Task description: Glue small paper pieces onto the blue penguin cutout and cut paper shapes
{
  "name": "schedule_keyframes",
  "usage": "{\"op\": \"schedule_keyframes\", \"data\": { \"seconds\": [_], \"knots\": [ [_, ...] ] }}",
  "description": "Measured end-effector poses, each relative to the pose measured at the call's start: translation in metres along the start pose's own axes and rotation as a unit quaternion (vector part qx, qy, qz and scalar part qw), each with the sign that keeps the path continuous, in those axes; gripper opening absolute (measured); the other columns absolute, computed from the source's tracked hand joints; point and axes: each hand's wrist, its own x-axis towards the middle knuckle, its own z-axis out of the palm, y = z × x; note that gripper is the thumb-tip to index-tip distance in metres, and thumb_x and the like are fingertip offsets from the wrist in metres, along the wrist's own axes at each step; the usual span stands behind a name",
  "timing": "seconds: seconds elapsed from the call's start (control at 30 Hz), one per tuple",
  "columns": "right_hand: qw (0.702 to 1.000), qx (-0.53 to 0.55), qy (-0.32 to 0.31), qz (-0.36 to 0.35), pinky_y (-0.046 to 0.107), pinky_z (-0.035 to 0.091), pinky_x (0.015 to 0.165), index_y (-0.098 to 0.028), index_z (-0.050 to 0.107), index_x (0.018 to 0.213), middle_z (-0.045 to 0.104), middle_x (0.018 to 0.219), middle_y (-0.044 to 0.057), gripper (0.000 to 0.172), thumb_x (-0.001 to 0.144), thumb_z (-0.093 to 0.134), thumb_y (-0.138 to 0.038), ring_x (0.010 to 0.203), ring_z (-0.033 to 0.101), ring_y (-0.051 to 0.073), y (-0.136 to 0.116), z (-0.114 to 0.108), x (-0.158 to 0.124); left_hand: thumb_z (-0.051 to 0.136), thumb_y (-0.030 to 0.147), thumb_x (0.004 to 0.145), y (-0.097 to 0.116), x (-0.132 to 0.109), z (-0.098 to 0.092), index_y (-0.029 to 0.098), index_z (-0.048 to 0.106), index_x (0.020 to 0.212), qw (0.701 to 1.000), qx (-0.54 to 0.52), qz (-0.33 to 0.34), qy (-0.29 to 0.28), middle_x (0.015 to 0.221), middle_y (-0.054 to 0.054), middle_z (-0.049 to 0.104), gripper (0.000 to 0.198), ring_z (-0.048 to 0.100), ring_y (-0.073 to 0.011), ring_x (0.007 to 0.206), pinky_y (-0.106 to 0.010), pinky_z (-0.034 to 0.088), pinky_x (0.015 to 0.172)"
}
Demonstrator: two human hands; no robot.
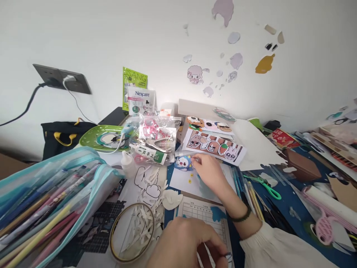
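My right hand (209, 172) reaches across the desk and pinches the edge of a small blue cartoon cut-out (183, 163) that lies at the top of a white sheet (186, 181). A dark band circles that wrist. My left hand (186, 243) is low in the foreground over a printed form (201, 214), its fingers curled together on something small and dark that I cannot make out.
A transparent pencil pouch (50, 203) full of pens fills the left. A tape ring (132, 232) lies on paper scraps. A glue tube (149, 153), sticker sheets (214, 146), green scissors (264, 185), a green plate (102, 137) and a pink tool (325, 227) crowd the desk.
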Motion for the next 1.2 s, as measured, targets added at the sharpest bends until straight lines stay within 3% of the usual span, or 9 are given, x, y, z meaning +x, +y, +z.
{"op": "schedule_keyframes", "data": {
  "seconds": [0.2,0.33,0.63,0.73,0.77,0.83,0.9,1.07,1.2],
  "knots": [
    [0.999,0.033,-0.034,0.010,0.039,0.055,0.082,-0.016,0.062,0.113,0.064,0.114,0.007,0.024,0.095,0.058,-0.032,0.095,0.065,0.020,0.000,0.006,0.006,0.061,0.023,0.064,-0.010,0.000,0.005,0.018,0.076,0.075,0.998,-0.021,0.040,0.044,0.066,-0.002,0.071,0.020,0.058,-0.0106,0.050,-0.016,0.043,0.047],
    [0.995,0.083,-0.061,-0.003,0.038,0.056,0.078,-0.015,0.062,0.111,0.065,0.111,0.007,0.025,0.094,0.059,-0.032,0.091,0.065,0.019,0.003,0.002,0.003,0.059,0.022,0.064,-0.010,-0.001,0.004,0.018,0.076,0.076,0.998,-0.008,0.026,0.048,0.066,-0.003,0.070,0.021,0.061,-0.0137,0.054,-0.019,0.046,0.051],
    [0.977,0.188,-0.075,-0.063,0.028,0.049,0.063,-0.013,0.067,0.078,0.065,0.073,0.000,0.020,0.090,0.061,-0.029,0.067,0.061,0.013,0.015,-0.016,-0.014,0.058,0.023,0.068,-0.006,-0.004,-0.002,0.020,0.072,0.073,0.996,0.027,0.041,0.075,0.067,-0.001,0.071,0.015,0.062,-0.0142,0.060,-0.022,0.047,0.057],
    [0.967,0.226,-0.076,-0.093,0.026,0.040,0.055,-0.015,0.070,0.074,0.061,0.062,-0.002,0.019,0.085,0.061,-0.027,0.058,0.056,0.012,0.016,-0.023,-0.021,0.057,0.028,0.072,-0.002,-0.010,-0.021,0.023,0.071,0.074,0.982,0.031,0.085,0.165,0.073,-0.001,0.072,0.015,0.063,-0.0164,0.067,-0.026,0.049,0.063],
    [0.963,0.238,-0.074,-0.104,0.026,0.039,0.055,-0.015,0.071,0.075,0.061,0.062,-0.002,0.019,0.084,0.060,-0.028,0.058,0.054,0.012,0.015,-0.027,-0.024,0.058,0.032,0.073,0.000,-0.012,-0.030,0.025,0.071,0.075,0.964,0.033,0.113,0.237,0.078,-0.001,0.072,0.015,0.064,-0.0177,0.072,-0.028,0.049,0.068],
    [0.956,0.257,-0.059,-0.130,0.026,0.040,0.056,-0.017,0.071,0.077,0.062,0.066,0.000,0.018,0.084,0.060,-0.030,0.060,0.054,0.012,0.009,-0.036,-0.031,0.062,0.040,0.074,0.005,-0.016,-0.049,0.028,0.071,0.072,0.934,0.026,0.171,0.313,0.100,-0.002,0.071,0.015,0.063,-0.0225,0.099,-0.032,0.047,0.086],
    [0.949,0.270,-0.036,-0.158,0.027,0.042,0.060,-0.019,0.071,0.077,0.064,0.075,0.001,0.016,0.083,0.060,-0.029,0.066,0.056,0.013,0.000,-0.048,-0.039,0.065,0.045,0.072,0.013,-0.020,-0.063,0.028,0.071,0.073,0.921,0.018,0.161,0.353,0.115,-0.004,0.068,0.018,0.054,-0.0266,0.118,-0.036,0.043,0.097],
    [0.928,0.302,-0.001,-0.217,0.028,0.048,0.068,-0.022,0.072,0.084,0.067,0.086,0.002,0.013,0.083,0.061,-0.030,0.080,0.061,0.016,-0.025,-0.074,-0.054,0.067,0.046,0.071,0.028,-0.026,-0.070,0.022,0.070,0.076,0.945,-0.055,0.109,0.303,0.080,-0.004,0.074,0.025,0.066,-0.0217,0.078,-0.030,0.052,0.068],
    [0.923,0.356,-0.012,-0.146,0.031,0.052,0.071,-0.021,0.068,0.105,0.071,0.094,0.006,0.035,0.078,0.068,-0.044,0.083,0.067,0.020,-0.035,-0.081,-0.066,0.069,0.045,0.070,0.028,-0.031,-0.066,0.022,0.072,0.077,0.921,-0.083,0.152,0.348,0.076,-0.002,0.074,0.024,0.066,-0.0185,0.073,-0.026,0.052,0.065]
  ]
}}
